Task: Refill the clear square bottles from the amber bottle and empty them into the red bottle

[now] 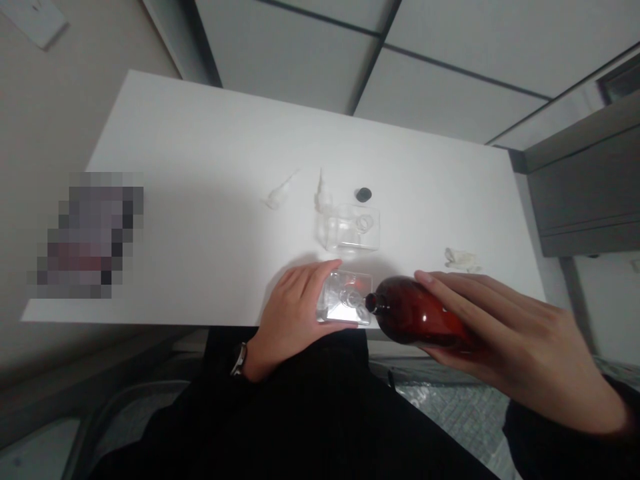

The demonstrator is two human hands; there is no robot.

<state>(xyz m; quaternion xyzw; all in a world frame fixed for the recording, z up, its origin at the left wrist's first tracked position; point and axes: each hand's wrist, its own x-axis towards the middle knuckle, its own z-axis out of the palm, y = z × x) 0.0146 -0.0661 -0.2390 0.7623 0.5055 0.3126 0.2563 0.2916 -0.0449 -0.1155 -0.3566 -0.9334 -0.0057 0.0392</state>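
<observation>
Faces a white table (195, 260) before pale panels (295, 57). Grips a glossy reddish-brown bottle (413, 313), tilted at the table's near edge, in a curled right hand (520, 337). Clasps a clear container (345, 307), just beside the bottle's uncapped neck, between thumb and fingers of the left hand (295, 300). Cannot tell contents.

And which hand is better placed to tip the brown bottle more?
Probably the right hand: it holds the brown bottle, whose neck points at the clear container. The left hand is busy holding that container at its left side.
</observation>
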